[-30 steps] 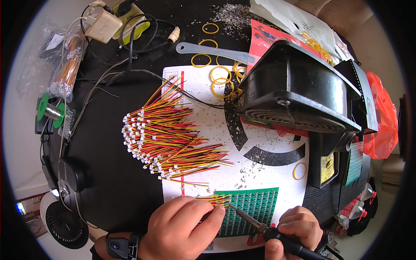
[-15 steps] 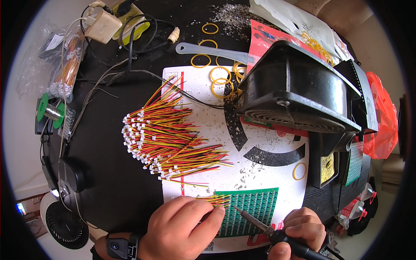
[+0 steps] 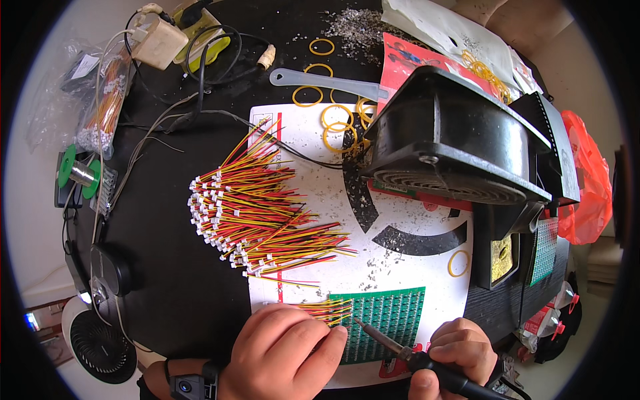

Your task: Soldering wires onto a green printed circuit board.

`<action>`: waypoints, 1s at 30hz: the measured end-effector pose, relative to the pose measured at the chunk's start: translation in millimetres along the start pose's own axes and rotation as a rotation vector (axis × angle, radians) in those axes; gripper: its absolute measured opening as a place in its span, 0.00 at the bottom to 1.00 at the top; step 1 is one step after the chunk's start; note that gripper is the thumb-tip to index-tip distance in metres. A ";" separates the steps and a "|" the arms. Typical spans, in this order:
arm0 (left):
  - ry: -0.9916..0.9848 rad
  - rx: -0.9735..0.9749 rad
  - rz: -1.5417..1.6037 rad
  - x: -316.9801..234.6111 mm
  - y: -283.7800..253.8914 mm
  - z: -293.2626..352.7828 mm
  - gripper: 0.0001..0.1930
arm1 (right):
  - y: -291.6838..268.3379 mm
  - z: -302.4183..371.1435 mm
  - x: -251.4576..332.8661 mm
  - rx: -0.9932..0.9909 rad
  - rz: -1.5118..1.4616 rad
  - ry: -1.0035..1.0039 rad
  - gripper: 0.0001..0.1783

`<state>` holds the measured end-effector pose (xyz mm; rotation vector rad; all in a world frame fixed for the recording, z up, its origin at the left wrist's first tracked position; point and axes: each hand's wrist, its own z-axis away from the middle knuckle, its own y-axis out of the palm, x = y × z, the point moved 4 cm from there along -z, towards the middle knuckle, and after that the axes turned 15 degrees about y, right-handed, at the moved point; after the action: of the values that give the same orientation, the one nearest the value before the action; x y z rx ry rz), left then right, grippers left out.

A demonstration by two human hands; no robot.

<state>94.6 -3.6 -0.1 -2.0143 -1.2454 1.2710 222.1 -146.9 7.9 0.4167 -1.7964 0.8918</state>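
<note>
My right hand (image 3: 463,353) grips a soldering iron (image 3: 390,343) with a black handle. Its tip points left, just over a green circuit board (image 3: 393,317) covered in rows of small pads. Over the board's left part rests my left hand (image 3: 287,350), fingers bent and thumb close to the index finger; whatever they pinch is hidden. Short red, yellow and black wires (image 3: 327,310) lie across the board's upper left, beside my fingertips. Farther off, a big pile of similar wires (image 3: 273,207) with white connectors spreads over the white sheet (image 3: 427,273).
A black fan unit (image 3: 453,140) stands at the right, above a yellow tip-cleaning holder (image 3: 503,259). Rubber bands (image 3: 337,119), a pale plastic strip (image 3: 327,81) and metal scraps (image 3: 360,30) lie at the back. A solder spool (image 3: 81,173) and cables are at the left.
My left hand has shifted slightly down, uncovering more of the wires on the board. The iron's tip has moved a little left. The whole view has shifted slightly.
</note>
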 end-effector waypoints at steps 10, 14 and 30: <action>-0.007 -0.011 -0.007 -0.7 2.7 -0.4 0.06 | -1.1 -1.9 2.1 -0.008 0.038 -0.006 0.12; -0.011 0.000 0.003 0.3 2.1 0.5 0.06 | 0.3 -1.5 0.2 -0.006 0.034 -0.005 0.12; -0.012 -0.005 -0.004 0.8 3.5 0.7 0.05 | 0.4 1.6 -5.8 -0.029 0.086 0.095 0.16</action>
<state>95.8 -4.7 -3.4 -2.0095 -1.2595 1.2813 223.1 -148.4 2.2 0.2758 -1.7489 0.9293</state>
